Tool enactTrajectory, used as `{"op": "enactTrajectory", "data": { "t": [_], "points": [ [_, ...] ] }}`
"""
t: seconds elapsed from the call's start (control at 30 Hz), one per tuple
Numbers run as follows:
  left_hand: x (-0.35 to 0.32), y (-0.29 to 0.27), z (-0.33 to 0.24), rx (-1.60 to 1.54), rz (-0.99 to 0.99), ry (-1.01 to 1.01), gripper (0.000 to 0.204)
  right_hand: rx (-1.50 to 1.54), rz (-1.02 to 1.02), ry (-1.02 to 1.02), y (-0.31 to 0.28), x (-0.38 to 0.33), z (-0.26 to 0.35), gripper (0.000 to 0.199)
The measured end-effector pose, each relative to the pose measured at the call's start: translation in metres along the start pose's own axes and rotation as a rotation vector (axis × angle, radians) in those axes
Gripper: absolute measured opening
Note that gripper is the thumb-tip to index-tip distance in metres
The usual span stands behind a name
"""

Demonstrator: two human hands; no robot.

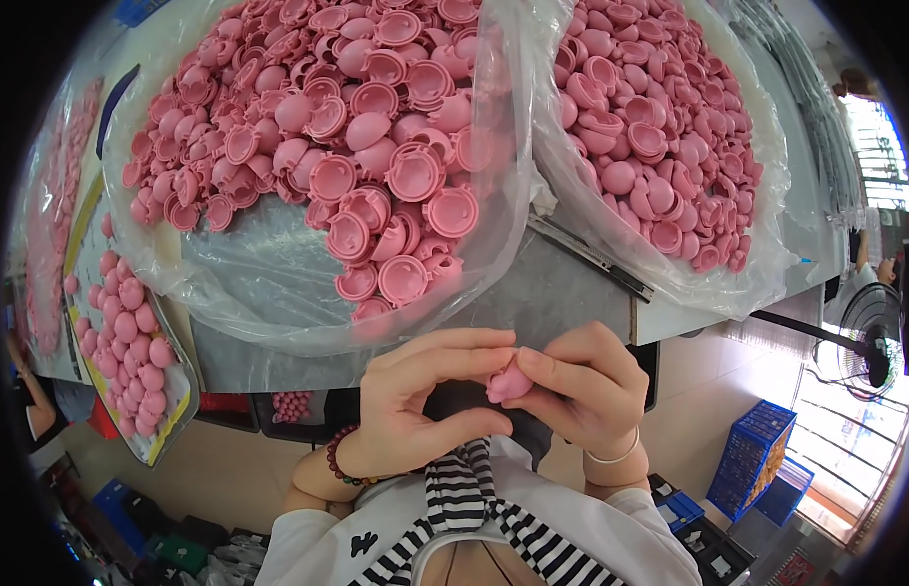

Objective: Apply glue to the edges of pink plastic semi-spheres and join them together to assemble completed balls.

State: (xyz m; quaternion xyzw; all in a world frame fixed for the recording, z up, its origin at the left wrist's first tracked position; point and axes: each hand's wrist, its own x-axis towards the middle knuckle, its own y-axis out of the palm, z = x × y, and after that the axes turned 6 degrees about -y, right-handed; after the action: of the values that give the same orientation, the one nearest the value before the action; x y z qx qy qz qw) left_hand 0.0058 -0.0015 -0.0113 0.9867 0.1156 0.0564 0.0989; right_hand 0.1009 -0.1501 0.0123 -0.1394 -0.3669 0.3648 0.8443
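Observation:
Just in front of my chest is a small rounded pink plastic piece [510, 385] with little bumps on its edge. The thumb and fingers of my right hand [596, 386] pinch it. My left hand [410, 396] comes up beside it, fingers stretched out and thumb apart; the fingertips reach the top of the piece, and I cannot tell if they press on it. Beyond my hands, a heap of pink hollow half shells with ring-like rims [376, 146] lies in a clear plastic bag [269, 259] on the grey table [571, 327].
A second clear bag [757, 283] of pink half shells [659, 146] lies at right. Between the bags rests a dark metal strip [591, 256]. On the left, a tray [186, 391] holds closed pink balls [132, 342]. A black fan [865, 342] and blue crates [752, 459] stand at right.

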Motion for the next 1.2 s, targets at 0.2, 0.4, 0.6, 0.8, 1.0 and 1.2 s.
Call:
{"op": "enactTrajectory", "data": {
  "t": [0.2,0.4,0.6,0.8,1.0,1.2],
  "points": [
    [0.001,-0.002,0.000,-0.073,0.005,-0.052,0.046,0.005,-0.152,-0.094,0.008,-0.014,0.010,0.030],
    [0.004,-0.012,-0.005,-0.090,0.086,0.035,0.043,-0.645,-0.972,0.012,-0.083,-0.044,-0.043,0.017],
    [0.000,-0.014,-0.008,-0.446,0.126,-0.101,0.041,-0.649,-1.275,0.386,-0.216,-0.079,-0.116,0.048],
    [-0.004,-0.009,-0.010,-0.699,0.080,-0.309,0.044,-0.415,-0.880,0.634,-0.269,-0.111,-0.175,0.048],
    [-0.011,-0.025,-0.011,-0.768,0.147,-0.202,0.044,-0.783,-0.873,0.555,-0.254,-0.087,-0.159,0.023],
    [-0.041,-0.111,-0.045,-0.724,-0.358,0.170,0.050,-0.436,-1.042,0.312,-0.160,-0.040,-0.058,0.035]
  ]
}}
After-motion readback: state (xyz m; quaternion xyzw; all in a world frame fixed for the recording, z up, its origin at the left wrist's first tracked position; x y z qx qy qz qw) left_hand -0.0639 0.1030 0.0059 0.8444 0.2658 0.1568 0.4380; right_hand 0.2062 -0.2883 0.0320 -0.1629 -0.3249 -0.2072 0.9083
